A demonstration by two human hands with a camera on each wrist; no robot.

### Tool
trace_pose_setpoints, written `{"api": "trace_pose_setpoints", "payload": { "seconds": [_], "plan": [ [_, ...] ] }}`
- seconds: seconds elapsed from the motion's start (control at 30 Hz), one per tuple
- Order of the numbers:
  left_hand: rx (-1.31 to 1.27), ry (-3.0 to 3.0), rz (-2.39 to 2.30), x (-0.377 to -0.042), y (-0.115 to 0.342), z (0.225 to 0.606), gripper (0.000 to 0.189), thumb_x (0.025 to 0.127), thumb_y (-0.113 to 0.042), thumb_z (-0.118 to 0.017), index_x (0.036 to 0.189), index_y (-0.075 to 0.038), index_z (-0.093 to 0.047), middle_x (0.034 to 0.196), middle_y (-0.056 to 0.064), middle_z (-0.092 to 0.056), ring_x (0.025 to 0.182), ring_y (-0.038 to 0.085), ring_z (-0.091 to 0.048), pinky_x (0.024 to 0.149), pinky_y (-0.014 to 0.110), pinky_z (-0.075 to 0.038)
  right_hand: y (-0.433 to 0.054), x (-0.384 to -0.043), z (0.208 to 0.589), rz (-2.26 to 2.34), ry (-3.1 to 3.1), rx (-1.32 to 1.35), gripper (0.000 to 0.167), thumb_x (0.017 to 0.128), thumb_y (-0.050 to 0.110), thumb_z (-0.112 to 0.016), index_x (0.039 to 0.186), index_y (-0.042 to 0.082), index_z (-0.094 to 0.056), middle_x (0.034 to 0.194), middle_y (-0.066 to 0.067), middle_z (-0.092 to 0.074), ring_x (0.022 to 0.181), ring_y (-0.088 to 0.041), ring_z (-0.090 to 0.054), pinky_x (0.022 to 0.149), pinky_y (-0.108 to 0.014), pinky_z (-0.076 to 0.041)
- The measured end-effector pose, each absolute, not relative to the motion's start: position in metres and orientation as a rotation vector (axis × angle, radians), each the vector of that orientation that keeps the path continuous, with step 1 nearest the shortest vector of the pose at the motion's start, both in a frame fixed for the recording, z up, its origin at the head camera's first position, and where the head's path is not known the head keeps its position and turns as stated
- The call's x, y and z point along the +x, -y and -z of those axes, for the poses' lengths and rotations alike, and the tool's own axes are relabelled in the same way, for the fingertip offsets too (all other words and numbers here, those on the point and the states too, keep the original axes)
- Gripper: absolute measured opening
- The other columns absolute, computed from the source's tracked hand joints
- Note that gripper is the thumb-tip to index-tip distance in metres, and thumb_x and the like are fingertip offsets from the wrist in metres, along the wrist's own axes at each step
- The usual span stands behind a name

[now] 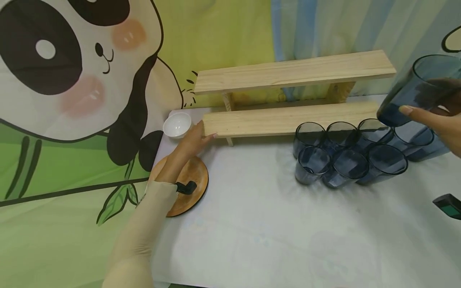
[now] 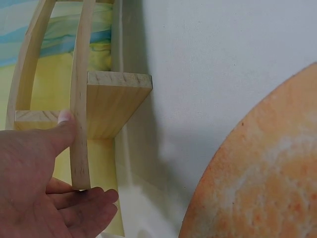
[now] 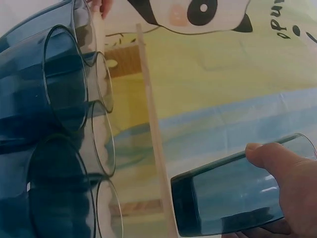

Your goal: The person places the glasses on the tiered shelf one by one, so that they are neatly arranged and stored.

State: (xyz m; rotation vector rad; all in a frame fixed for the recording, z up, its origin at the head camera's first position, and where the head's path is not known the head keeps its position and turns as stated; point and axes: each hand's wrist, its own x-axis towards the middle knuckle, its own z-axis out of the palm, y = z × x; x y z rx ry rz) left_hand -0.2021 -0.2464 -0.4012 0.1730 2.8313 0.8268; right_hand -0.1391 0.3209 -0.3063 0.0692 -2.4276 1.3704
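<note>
My left hand [image 1: 191,141] grips the left end of the lower board of a two-tier wooden shelf [image 1: 288,120]. In the left wrist view its thumb lies on one face of the board [image 2: 80,99], and the fingers curl past the board's end. Up at the far right, my right hand [image 1: 444,124] holds a blue glass tumbler [image 1: 397,98] by its side, tilted and raised near the shelf's right end. The right wrist view has the thumb along this tumbler [image 3: 223,198]. Several matching tumblers [image 1: 349,170] stand bunched on the table before the shelf's right half.
Left of the shelf sits a small white bowl [image 1: 177,125]. A round wooden plate [image 1: 196,192] lies partly under my left forearm. Behind the white table [image 1: 259,232] hangs a panda-printed cloth [image 1: 230,36].
</note>
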Motion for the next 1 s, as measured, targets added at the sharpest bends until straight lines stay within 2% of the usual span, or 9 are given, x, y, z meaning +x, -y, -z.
{"api": "trace_pose_setpoints", "payload": {
  "seconds": [0.1, 0.23, 0.3, 0.37, 0.53, 0.63, 0.7, 0.83, 1.0],
  "plan": [
    [0.177, -2.819, -0.829, -0.201, 0.247, 0.402, 0.079, 0.108, -0.038, -0.062, 0.162, 0.005, -0.023, 0.159, 0.033, -0.042, 0.150, 0.044, -0.041, 0.124, 0.054, -0.032, -0.309, -0.149, 0.303, -1.418, 2.480, 0.122, 0.055, 0.099, 0.003, -0.071, 0.146, 0.026, -0.057, 0.121, 0.023, -0.058, 0.121, 0.004, -0.056, 0.109, -0.008, -0.038],
    [0.165, -2.820, -0.806, -0.200, 0.250, 0.399, 0.079, 0.108, -0.038, -0.061, 0.161, 0.007, -0.024, 0.157, 0.034, -0.043, 0.148, 0.045, -0.042, 0.123, 0.055, -0.033, -0.292, -0.162, 0.298, -1.327, 2.640, 0.091, 0.061, 0.102, 0.021, -0.070, 0.158, 0.027, -0.046, 0.137, 0.016, -0.060, 0.152, -0.010, -0.041, 0.129, -0.037, -0.021],
    [0.165, -2.830, -0.801, -0.200, 0.251, 0.397, 0.079, 0.108, -0.038, -0.062, 0.160, 0.008, -0.024, 0.156, 0.034, -0.043, 0.147, 0.045, -0.043, 0.122, 0.055, -0.034, -0.283, -0.169, 0.296, -1.291, 2.692, 0.097, 0.063, 0.103, 0.027, -0.070, 0.159, 0.028, -0.044, 0.138, 0.013, -0.059, 0.158, -0.019, -0.034, 0.130, -0.049, -0.018],
    [0.153, -2.833, -0.804, -0.201, 0.252, 0.396, 0.080, 0.108, -0.038, -0.062, 0.161, 0.008, -0.024, 0.156, 0.034, -0.043, 0.146, 0.045, -0.043, 0.122, 0.055, -0.033, -0.275, -0.176, 0.291, -1.281, 2.732, 0.115, 0.062, 0.102, 0.031, -0.071, 0.158, 0.029, -0.044, 0.135, 0.016, -0.057, 0.159, -0.023, -0.031, 0.130, -0.053, -0.018],
    [0.084, -2.789, -0.816, -0.199, 0.251, 0.399, 0.086, 0.107, -0.042, -0.063, 0.163, 0.007, -0.021, 0.159, 0.034, -0.040, 0.146, 0.044, -0.044, 0.123, 0.054, -0.033, -0.256, -0.191, 0.280, -1.297, 2.798, 0.230, 0.058, 0.100, 0.038, -0.074, 0.151, 0.027, -0.050, 0.114, 0.027, -0.050, 0.156, -0.026, -0.038, 0.126, -0.059, -0.025],
    [0.072, -2.783, -0.822, -0.199, 0.248, 0.400, 0.085, 0.106, -0.041, -0.064, 0.162, 0.008, -0.022, 0.157, 0.035, -0.041, 0.143, 0.045, -0.046, 0.121, 0.054, -0.035, -0.245, -0.200, 0.274, -1.331, 2.834, 0.286, 0.058, 0.098, 0.041, -0.076, 0.149, 0.027, -0.053, 0.111, 0.023, -0.056, 0.151, -0.021, -0.046, 0.124, -0.061, -0.026],
    [0.071, -2.796, -0.819, -0.199, 0.247, 0.398, 0.086, 0.106, -0.042, -0.064, 0.162, 0.008, -0.022, 0.157, 0.035, -0.041, 0.143, 0.045, -0.046, 0.121, 0.054, -0.035, -0.237, -0.206, 0.270, -1.363, 2.849, 0.316, 0.056, 0.098, 0.042, -0.076, 0.147, 0.030, -0.053, 0.118, 0.017, -0.060, 0.150, -0.020, -0.046, 0.123, -0.060, -0.027],
    [0.060, -2.814, -0.818, -0.198, 0.247, 0.394, 0.086, 0.106, -0.042, -0.064, 0.162, 0.008, -0.021, 0.159, 0.036, -0.039, 0.144, 0.044, -0.045, 0.121, 0.053, -0.035, -0.219, -0.221, 0.265, -1.459, 2.815, 0.379, 0.044, 0.098, 0.038, -0.077, 0.135, 0.031, -0.055, 0.126, 0.013, -0.059, 0.145, -0.017, -0.050, 0.116, -0.048, -0.036],
    [0.084, -2.821, -0.804, -0.200, 0.244, 0.396, 0.081, 0.107, -0.039, -0.063, 0.160, 0.010, -0.024, 0.154, 0.034, -0.045, 0.140, 0.042, -0.050, 0.119, 0.052, -0.038, -0.197, -0.237, 0.263, -1.556, 2.750, 0.469, 0.051, 0.096, 0.030, -0.080, 0.141, 0.027, -0.055, 0.121, 0.017, -0.059, 0.131, -0.012, -0.056, 0.115, -0.039, -0.040]
  ]
}}
